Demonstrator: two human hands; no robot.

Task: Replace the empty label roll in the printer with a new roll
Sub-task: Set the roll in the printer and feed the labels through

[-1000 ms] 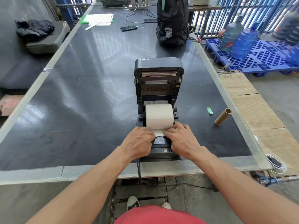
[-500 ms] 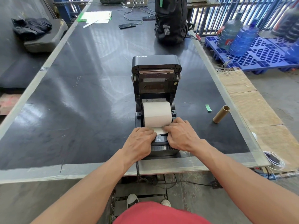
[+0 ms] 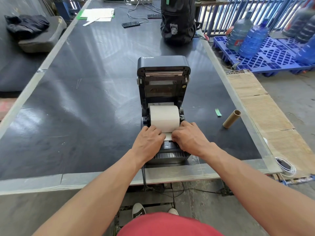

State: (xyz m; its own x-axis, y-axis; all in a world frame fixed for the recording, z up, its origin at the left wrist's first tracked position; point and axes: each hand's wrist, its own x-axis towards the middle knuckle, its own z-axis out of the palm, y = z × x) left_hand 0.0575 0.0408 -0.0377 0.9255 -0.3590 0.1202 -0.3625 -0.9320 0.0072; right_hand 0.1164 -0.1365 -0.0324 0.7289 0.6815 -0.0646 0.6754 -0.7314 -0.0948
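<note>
Label roll (image 3: 164,118): left hand (image 3: 150,142) and right hand (image 3: 189,139), fingers curled, seemingly pinch its end.

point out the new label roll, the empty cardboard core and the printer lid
new label roll (image 3: 164,117): head view, middle of its white curved face
empty cardboard core (image 3: 231,119): head view, midway along the tube's side
printer lid (image 3: 163,61): head view, dark top band of the raised lid

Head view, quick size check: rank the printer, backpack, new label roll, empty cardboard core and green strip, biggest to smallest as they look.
1. printer
2. backpack, which is farther off and cut by the frame, so its true size is unsure
3. label roll
4. cardboard core
5. green strip
</note>
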